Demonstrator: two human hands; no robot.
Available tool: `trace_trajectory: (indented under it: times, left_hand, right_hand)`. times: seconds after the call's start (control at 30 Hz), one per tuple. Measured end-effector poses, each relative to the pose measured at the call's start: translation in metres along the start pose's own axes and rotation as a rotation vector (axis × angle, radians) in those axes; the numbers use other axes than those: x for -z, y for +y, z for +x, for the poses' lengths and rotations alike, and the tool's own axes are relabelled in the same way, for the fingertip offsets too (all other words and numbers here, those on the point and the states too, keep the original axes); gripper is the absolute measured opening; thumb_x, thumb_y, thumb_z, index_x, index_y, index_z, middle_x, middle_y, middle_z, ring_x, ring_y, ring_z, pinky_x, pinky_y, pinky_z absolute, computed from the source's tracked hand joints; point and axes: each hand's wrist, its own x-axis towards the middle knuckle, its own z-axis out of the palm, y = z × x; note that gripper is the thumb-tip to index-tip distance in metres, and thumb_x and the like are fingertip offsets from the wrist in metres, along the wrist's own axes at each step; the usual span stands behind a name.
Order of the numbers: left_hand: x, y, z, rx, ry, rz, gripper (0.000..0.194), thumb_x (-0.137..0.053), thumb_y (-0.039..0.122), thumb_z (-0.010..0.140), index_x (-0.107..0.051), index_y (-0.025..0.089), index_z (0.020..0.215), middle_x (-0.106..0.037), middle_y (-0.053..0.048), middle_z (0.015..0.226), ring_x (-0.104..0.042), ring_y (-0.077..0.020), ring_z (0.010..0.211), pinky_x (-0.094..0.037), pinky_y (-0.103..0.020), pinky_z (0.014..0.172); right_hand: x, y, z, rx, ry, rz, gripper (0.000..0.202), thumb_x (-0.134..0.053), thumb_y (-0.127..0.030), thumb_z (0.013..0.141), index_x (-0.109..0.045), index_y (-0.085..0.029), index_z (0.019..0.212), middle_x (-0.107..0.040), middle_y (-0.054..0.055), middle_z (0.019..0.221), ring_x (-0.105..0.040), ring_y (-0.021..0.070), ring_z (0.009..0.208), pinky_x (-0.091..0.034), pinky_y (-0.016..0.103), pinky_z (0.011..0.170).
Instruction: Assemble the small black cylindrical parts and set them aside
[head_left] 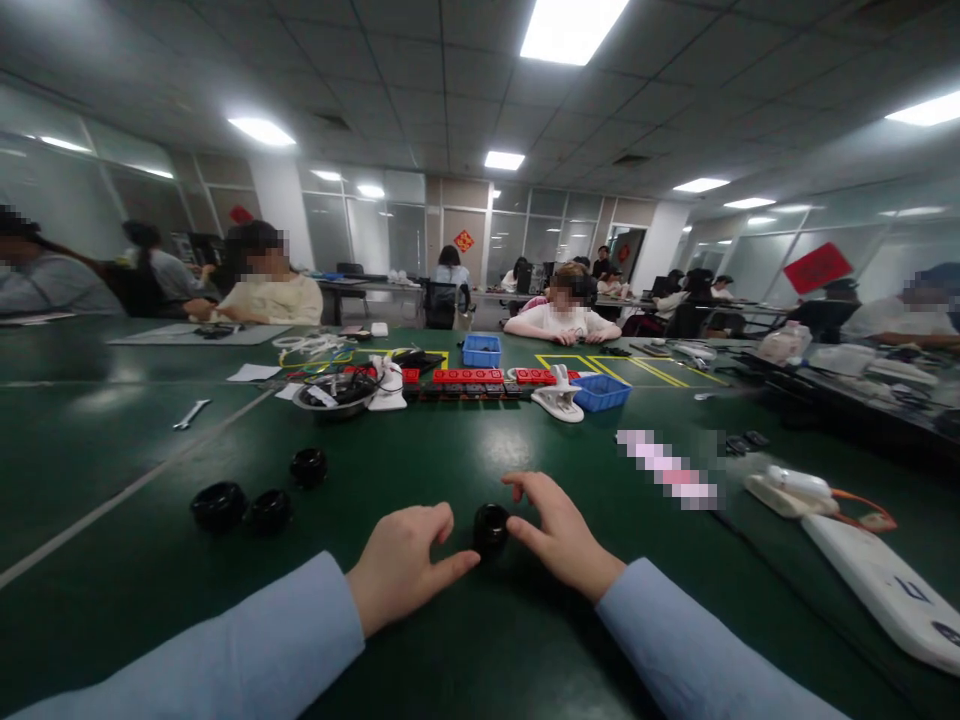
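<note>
Head view; ring (490,541), interior unclear

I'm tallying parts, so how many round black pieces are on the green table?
4. One piece sits between the hands; farther left, two stand side by side, another just beyond. Others could be hidden.

Reckoned from the view's bottom middle, a wrench (193,415) lies at ten o'clock, a metal bowl (335,411) of cables (349,382) at eleven, and red blocks (469,376) at twelve with a blue bin (481,359) beyond. A second bin (606,402) and a white clamp (559,403) sit toward one o'clock; a flat white device (877,585) lies between two and three.
</note>
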Motion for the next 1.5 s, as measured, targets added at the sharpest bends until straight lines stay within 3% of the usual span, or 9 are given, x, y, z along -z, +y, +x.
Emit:
trace_trajectory:
  times: [0.07, 0.17, 0.27, 0.37, 0.6, 0.77, 1.07, 1.3, 1.5]
  left_hand:
    - [-0.011, -0.004, 0.0, 0.048, 0.03, -0.092, 0.033, -0.055, 0.045, 0.079, -0.052, 0.015, 0.092, -0.058, -0.004, 0.084, -0.056, -0.0193, 0.077, -0.044, -0.03, 0.066]
    - [-0.025, -0.01, 0.006, 0.038, 0.039, -0.185, 0.066, -0.067, 0.046, 0.068, -0.041, 0.014, 0.121, -0.051, -0.012, 0.117, -0.047, -0.0251, 0.108, -0.039, -0.04, 0.091]
    - [-0.035, -0.016, 0.018, -0.005, -0.021, -0.196, 0.094, -0.072, 0.055, 0.057, -0.033, 0.013, 0.131, -0.039, -0.016, 0.133, -0.032, -0.0309, 0.124, -0.024, -0.049, 0.103]
    - [-0.042, -0.019, 0.028, -0.06, -0.087, -0.212, 0.103, -0.073, 0.061, 0.049, -0.033, 0.014, 0.132, -0.037, -0.016, 0.136, -0.028, -0.0336, 0.126, -0.014, -0.056, 0.105]
    - [-0.044, -0.017, 0.037, -0.109, -0.063, -0.321, 0.04, -0.075, 0.037, 0.061, -0.062, 0.019, 0.094, -0.057, -0.007, 0.106, -0.049, -0.025, 0.105, -0.025, -0.047, 0.102]
    - [-0.042, -0.017, 0.036, -0.097, -0.088, -0.345, 0.042, -0.075, 0.042, 0.062, -0.063, 0.019, 0.095, -0.057, -0.005, 0.105, -0.049, -0.0253, 0.103, -0.023, -0.049, 0.101]
    - [-0.042, -0.018, 0.033, -0.067, -0.103, -0.278, 0.046, -0.069, 0.047, 0.068, -0.059, 0.02, 0.104, -0.053, -0.008, 0.114, -0.045, -0.0277, 0.11, -0.021, -0.052, 0.103]
    - [-0.044, -0.02, 0.033, -0.084, -0.11, -0.251, 0.04, -0.064, 0.046, 0.073, -0.059, 0.022, 0.104, -0.053, -0.007, 0.115, -0.045, -0.0281, 0.109, -0.024, -0.053, 0.101]
    - [-0.047, -0.023, 0.034, -0.08, -0.11, -0.271, 0.039, -0.064, 0.044, 0.073, -0.059, 0.023, 0.105, -0.053, -0.007, 0.116, -0.046, -0.0278, 0.108, -0.035, -0.047, 0.095]
  right_hand:
    - [-0.001, 0.0, 0.0, 0.042, 0.046, 0.055, 0.054, -0.032, -0.061, 0.085, -0.05, -0.017, 0.11, -0.054, 0.009, 0.096, -0.049, 0.0235, 0.091, -0.04, 0.038, 0.081]
    - [-0.002, 0.0, 0.002, 0.077, 0.063, 0.079, 0.062, -0.027, -0.066, 0.083, -0.051, -0.016, 0.11, -0.052, 0.011, 0.102, -0.047, 0.0247, 0.096, -0.038, 0.039, 0.084]
    - [-0.006, -0.002, 0.003, 0.077, 0.005, 0.069, 0.062, -0.034, -0.068, 0.08, -0.051, -0.016, 0.11, -0.052, 0.011, 0.104, -0.046, 0.0255, 0.097, -0.039, 0.039, 0.084]
    - [-0.011, -0.008, 0.005, 0.075, -0.073, 0.052, 0.058, -0.048, -0.063, 0.076, -0.051, -0.015, 0.109, -0.053, 0.011, 0.103, -0.047, 0.025, 0.094, -0.04, 0.039, 0.081]
    - [-0.021, -0.011, 0.01, 0.032, -0.145, 0.012, 0.039, -0.067, -0.031, 0.072, -0.054, -0.017, 0.106, -0.059, 0.006, 0.094, -0.05, 0.022, 0.088, -0.042, 0.036, 0.077]
    - [-0.015, -0.004, 0.009, 0.028, 0.077, 0.134, 0.033, -0.063, -0.029, 0.074, -0.052, -0.019, 0.104, -0.058, 0.006, 0.096, -0.051, 0.0219, 0.09, -0.043, 0.036, 0.077]
    - [0.013, 0.019, 0.015, -0.21, 0.503, 0.437, 0.04, -0.063, -0.029, 0.069, -0.037, -0.023, 0.099, -0.054, 0.007, 0.102, -0.055, 0.0199, 0.09, -0.045, 0.037, 0.077]
    - [0.018, 0.014, 0.013, -0.296, 0.199, 0.264, 0.029, -0.046, -0.031, 0.084, -0.045, -0.017, 0.11, -0.06, 0.007, 0.097, -0.058, 0.0183, 0.086, -0.045, 0.035, 0.078]
    - [0.02, 0.012, 0.012, -0.238, 0.119, 0.122, 0.022, -0.057, -0.008, 0.07, -0.055, -0.017, 0.09, -0.057, 0.004, 0.095, -0.053, 0.017, 0.093, -0.041, 0.031, 0.085]
